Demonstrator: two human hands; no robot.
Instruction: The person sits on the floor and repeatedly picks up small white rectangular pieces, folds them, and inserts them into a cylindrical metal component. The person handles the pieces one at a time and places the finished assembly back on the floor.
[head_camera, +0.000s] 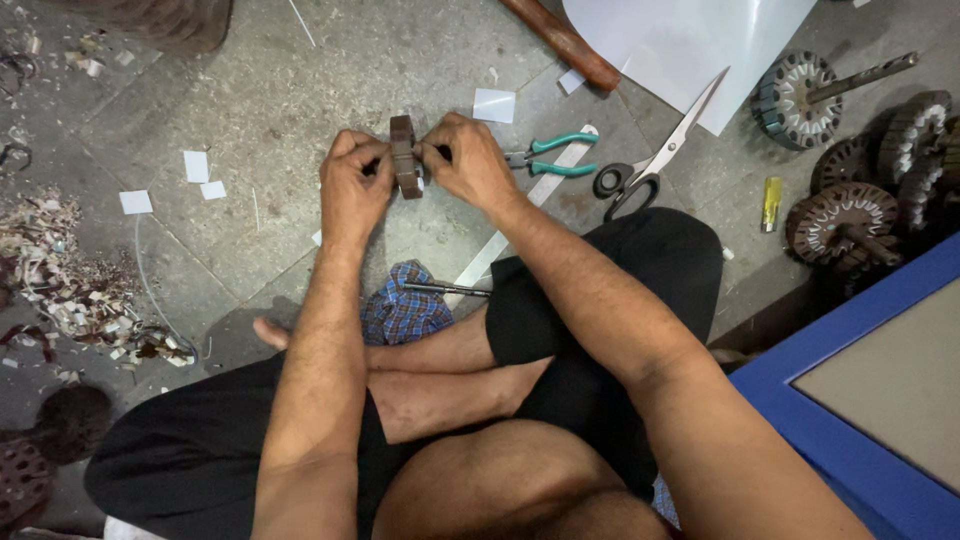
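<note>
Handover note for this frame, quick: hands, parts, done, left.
Left hand and right hand both grip a brown motor core, held on edge above the stone floor.
Within reach: teal-handled pliers, scissors, white sheet, cut paper pieces, checked cloth by the legs.
More wound cores are stacked at right; scrap pile lies at left.
Done: cannot tell from this view.
Left: the core remains in hand, not set down.

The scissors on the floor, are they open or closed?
Open. The scissors lie flat beside the white sheet, with the two blades spread apart into a narrow V and the black handle loops apart too.
</note>
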